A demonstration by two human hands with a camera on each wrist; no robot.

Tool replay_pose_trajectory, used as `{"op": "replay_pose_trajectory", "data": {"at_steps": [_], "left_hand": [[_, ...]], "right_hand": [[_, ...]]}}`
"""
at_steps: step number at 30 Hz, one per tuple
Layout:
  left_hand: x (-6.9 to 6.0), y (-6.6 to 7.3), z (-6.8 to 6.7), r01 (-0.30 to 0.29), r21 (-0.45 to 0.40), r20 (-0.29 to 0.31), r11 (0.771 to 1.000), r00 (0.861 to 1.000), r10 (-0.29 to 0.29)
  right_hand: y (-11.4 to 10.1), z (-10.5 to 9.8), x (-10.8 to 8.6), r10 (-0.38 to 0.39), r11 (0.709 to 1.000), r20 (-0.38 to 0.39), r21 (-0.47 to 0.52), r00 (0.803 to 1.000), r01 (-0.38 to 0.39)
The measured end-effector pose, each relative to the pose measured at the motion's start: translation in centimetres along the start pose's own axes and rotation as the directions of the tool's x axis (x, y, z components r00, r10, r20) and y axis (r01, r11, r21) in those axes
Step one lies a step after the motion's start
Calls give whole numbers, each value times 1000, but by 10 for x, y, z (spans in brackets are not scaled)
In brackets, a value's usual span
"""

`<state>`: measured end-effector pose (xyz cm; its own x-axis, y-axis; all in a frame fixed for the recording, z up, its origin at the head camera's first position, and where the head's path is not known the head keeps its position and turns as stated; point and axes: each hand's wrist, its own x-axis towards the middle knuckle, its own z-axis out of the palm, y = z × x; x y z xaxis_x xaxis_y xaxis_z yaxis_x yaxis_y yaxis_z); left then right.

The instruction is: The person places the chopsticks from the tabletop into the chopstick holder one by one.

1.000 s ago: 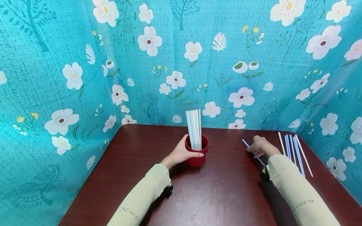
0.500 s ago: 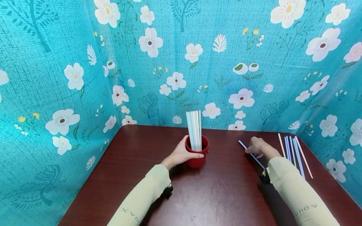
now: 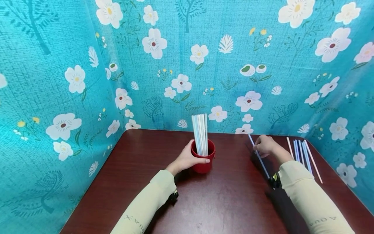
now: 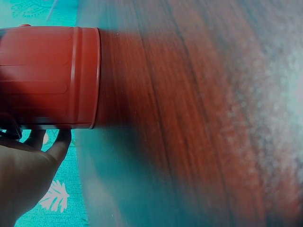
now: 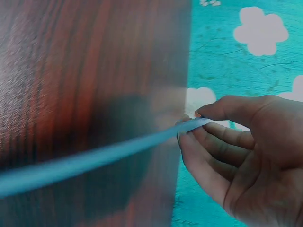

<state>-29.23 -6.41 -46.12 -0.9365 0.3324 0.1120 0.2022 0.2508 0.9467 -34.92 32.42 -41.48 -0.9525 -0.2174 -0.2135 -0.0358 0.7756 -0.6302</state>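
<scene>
Left of centre in the head view, the left forearm, in a pale sleeve (image 3: 146, 204), slants up from the lower edge. The left hand (image 3: 185, 159) grasps a red bucket (image 3: 202, 168), its thumb laid across the near side below the rim; the other fingers are largely hidden there. The bucket stands upright at the frame's centre on the dark-red wooden table (image 3: 228, 198). It contains a bundle of pale blue and white straws (image 3: 201, 135), nearly upright, their tops well above the rim. Right of centre, the right forearm slants up leftward from the lower right; the right hand (image 3: 264, 146) pinches a blue straw (image 3: 263, 166) between thumb and fingers, near its upper end. Whether the straw's lower end touches the table cannot be told. At far right lie loose blue and pale pink straws (image 3: 313, 161), roughly side by side.
</scene>
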Motion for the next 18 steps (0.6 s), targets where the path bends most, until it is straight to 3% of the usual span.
{"op": "replay_pose_trajectory", "data": {"at_steps": [9,18], "left_hand": [[1,-1,0,-4,-2,-1,1000,1000,4],[1,-2,0,-6,0,2,1000,1000,6]], "right_hand": [[-33,-10,-8,-127,989,-127,61,984,135],[-67,-13,-15,-202,972,-282,59,938,227]]}}
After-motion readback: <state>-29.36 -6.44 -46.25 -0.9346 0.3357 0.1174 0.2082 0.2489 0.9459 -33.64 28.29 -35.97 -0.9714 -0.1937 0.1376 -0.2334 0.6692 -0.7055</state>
